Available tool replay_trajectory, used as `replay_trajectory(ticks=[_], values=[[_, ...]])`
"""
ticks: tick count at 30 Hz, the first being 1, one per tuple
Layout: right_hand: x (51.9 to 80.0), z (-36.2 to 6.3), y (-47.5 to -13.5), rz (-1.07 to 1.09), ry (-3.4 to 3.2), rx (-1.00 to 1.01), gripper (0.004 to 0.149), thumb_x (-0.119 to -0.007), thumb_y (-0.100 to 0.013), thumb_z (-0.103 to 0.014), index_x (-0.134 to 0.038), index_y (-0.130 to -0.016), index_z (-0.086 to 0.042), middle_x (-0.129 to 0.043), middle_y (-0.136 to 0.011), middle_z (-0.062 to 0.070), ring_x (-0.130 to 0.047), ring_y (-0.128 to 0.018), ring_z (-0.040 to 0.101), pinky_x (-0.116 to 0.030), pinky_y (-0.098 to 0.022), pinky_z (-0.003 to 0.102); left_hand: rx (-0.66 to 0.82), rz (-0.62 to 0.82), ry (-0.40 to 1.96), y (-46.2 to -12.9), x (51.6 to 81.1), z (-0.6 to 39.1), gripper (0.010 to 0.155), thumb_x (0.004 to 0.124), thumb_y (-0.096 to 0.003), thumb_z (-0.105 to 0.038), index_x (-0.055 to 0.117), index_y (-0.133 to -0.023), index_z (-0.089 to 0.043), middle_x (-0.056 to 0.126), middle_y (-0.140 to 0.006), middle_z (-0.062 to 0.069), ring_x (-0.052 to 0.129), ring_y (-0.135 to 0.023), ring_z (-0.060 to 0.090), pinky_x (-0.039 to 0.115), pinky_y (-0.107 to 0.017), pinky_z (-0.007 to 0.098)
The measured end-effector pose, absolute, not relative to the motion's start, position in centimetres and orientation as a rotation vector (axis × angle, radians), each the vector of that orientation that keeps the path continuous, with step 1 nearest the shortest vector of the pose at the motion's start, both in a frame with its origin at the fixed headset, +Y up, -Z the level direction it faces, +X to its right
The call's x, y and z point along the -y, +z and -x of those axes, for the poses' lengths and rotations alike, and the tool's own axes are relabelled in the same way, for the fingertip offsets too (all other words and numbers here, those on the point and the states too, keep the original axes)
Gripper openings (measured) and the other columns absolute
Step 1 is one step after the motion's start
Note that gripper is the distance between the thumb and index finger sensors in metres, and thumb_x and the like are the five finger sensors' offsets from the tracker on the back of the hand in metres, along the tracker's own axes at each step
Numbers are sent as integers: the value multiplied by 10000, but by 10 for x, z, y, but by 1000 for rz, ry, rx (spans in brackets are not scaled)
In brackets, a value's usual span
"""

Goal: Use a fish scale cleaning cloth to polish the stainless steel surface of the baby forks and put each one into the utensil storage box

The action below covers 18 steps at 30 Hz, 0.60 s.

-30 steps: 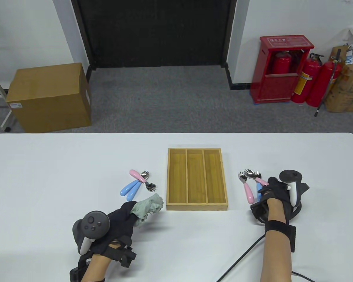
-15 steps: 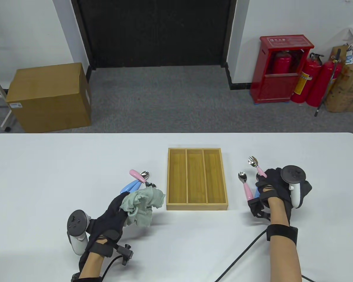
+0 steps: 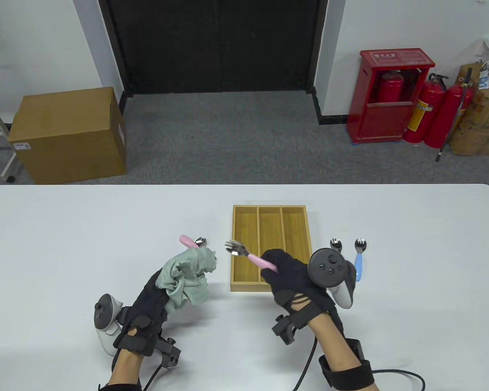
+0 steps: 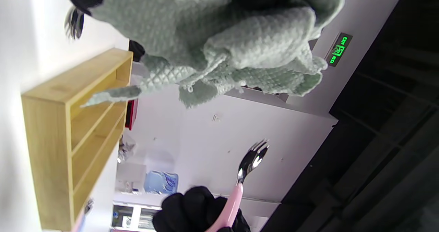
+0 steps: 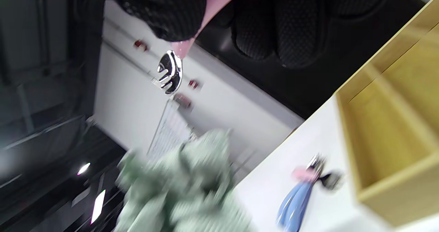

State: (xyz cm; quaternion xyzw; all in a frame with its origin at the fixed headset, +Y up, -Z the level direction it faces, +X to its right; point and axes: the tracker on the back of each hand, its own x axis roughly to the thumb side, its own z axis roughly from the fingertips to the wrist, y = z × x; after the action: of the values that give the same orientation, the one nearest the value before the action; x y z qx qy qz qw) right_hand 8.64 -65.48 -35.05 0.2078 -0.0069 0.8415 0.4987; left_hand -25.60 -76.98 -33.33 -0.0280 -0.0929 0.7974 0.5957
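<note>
The right hand (image 3: 293, 273) grips a pink-handled baby fork (image 3: 248, 255) by its handle, fingers (image 3: 275, 262) curled round the pink part, and holds it lifted above the near left corner of the wooden utensil storage box (image 3: 271, 209), the steel tines pointing toward ten o'clock, at the left hand. The left hand (image 3: 153, 291) is raised off the surface (image 3: 65, 236) at about eight o'clock from the box, its fingers clenched on a bunched pale green fish scale cleaning cloth (image 3: 186, 275). Fork head and cloth are near each other but still apart; the left wrist view shows the tines (image 4: 253, 156) clear below the hanging folds of cloth (image 4: 223, 40). So the step in hand looks like bringing the first fork to the cloth, with polishing not yet begun, and all three compartments of the box, where visible, hold nothing. The next move probably calls for closing that gap, wrapping the cloth about the steel head and rubbing it while the handle is held steady. Other forks wait on the surface: a pink one (image 3: 189, 241) at nine o'clock from the box, partly hidden behind the cloth, and a blue-handled one (image 3: 359, 264) with another steel head (image 3: 335, 244) beside it at three o'clock.
</note>
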Motion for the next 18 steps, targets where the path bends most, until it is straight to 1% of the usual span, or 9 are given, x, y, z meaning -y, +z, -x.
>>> replay_trajectory(ticks=[3, 5, 11, 14, 18], values=[[666, -59, -342, -546, 1996, 12, 464, -785, -380, -301, -735, -814, -145, -834, -767, 217, -895, -626, 421, -671, -507, 644, 261, 99, 1898, -334, 769, 252, 553, 690, -550, -371, 560, -1082, -297, 846, -1001, 22, 909, -934, 277, 679, -675, 569], [674, -49, -339, -548, 1985, 14, 464, -789, -380, -301, -736, -813, -141, -840, -750, 221, -903, -605, 418, -677, -496, 642, 310, 123, 1904, -334, 766, 247, 559, 689, -551, -376, 547, -1088, -307, 842, -1008, 11, 905, -945, 266, 678, -681, 569], [691, -44, -333, -535, 1981, 115, 467, -796, -386, -322, -749, -815, -143, -886, -673, 207, -950, -515, 386, -723, -443, 618, 439, 205, 1887, -333, 759, 230, 573, 698, -555, -378, 524, -1099, -328, 803, -1044, 5, 857, -991, 271, 649, -697, 587], [698, -44, -330, -551, 1958, 78, 466, -767, -394, -327, -753, -822, -143, -899, -642, 204, -960, -474, 370, -735, -419, 610, 478, 203, 1854, -331, 754, 222, 597, 726, -564, -456, 517, -1111, -340, 734, -1097, 28, 780, -1034, 310, 608, -712, 610], [709, -39, -329, -587, 1940, 17, 471, -739, -396, -330, -755, -824, -136, -907, -614, 201, -963, -442, 358, -743, -401, 603, 468, 172, 1810, -328, 751, 219, 626, 741, -567, -537, 500, -1107, -331, 681, -1121, 29, 729, -1054, 318, 585, -722, 612]])
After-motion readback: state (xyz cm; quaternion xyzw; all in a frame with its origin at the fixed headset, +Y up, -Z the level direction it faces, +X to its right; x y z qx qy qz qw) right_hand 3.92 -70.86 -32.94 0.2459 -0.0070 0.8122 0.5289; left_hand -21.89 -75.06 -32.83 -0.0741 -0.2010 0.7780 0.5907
